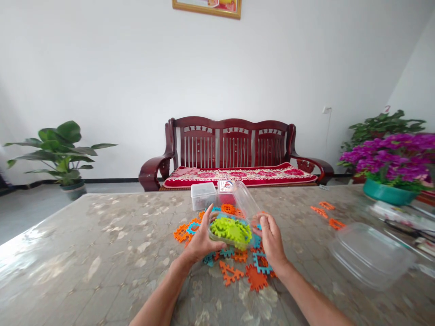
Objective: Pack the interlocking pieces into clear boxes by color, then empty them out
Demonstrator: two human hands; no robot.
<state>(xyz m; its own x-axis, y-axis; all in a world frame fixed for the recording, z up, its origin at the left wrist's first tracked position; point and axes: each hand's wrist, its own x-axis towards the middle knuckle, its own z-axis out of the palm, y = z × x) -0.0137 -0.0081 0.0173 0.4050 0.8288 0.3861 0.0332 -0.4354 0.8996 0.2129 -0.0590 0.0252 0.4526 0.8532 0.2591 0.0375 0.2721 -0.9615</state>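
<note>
My left hand [201, 239] is wrapped round the left side of a clear plastic container [217, 241]. Yellow-green toothed pieces [231, 230] fill the container. My right hand [271, 239] pinches the lower end of a clear lid [245, 198], which stands tilted up at the container's right side. Orange and blue toothed pieces lie around and beneath the container, among them an orange one [256, 277] and a blue frame [261, 262] near its front right.
Behind the pieces stand a white-lidded box [203, 195] and a red box [226, 194]. At the right are a large clear lid or tray [372, 254], orange pieces [336, 224] and a teal flower pot [389, 192]. A wooden bench [234, 145] stands beyond the table [102, 253].
</note>
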